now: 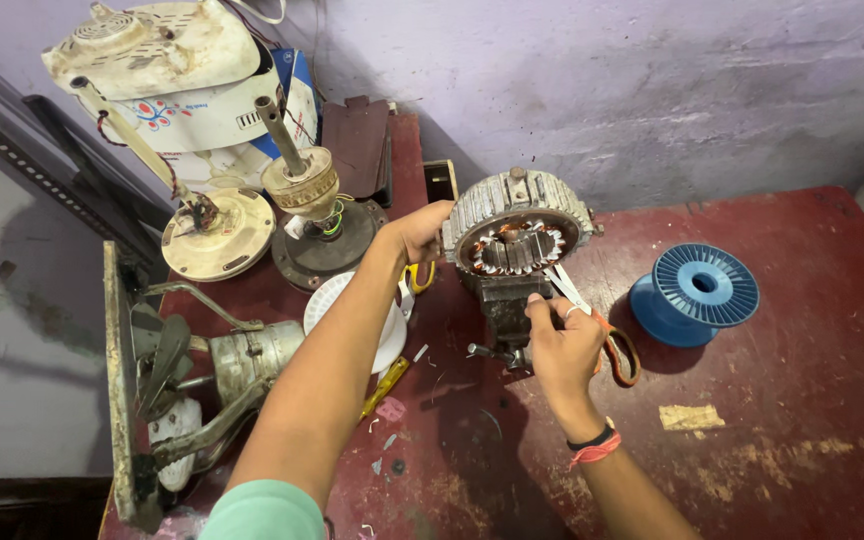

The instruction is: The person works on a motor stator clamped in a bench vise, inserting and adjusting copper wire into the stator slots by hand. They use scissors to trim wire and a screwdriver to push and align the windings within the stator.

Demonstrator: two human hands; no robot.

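A dark red table (772, 440) with scratched, worn paint fills most of the view, its top flecked with pale scraps and chips. Behind it rises a rough lilac wall (652, 80); to the left the floor is grey concrete.

At the table's middle a ribbed metal motor stator (515, 235) is clamped upright in a small vise (503, 310), its copper windings facing the camera. The left hand (418, 232) presses against the stator's left rim, fingers curled onto the casing. The right hand (562, 345) is closed around a pair of scissors (592, 320) with orange-brown handles, the blades reaching up to the stator's lower right edge; a black and red band sits on that wrist.

To the right, well apart from the stator, a blue plastic spool (697, 292) lies on its side. Near the lower right a torn yellowish paper scrap (692, 416) lies stuck flat to the table.

At the left, a white round plastic spool (362, 320) shows partly behind the left forearm, with a yellow-handled screwdriver (384, 387) just below it. Further back stand two fan motors (302, 210) with upright shafts, and behind them a cream fan housing (152, 45) resting on a white box printed in blue and red (202, 120). A grey motor with a blade (222, 360) lies at the table's left edge.
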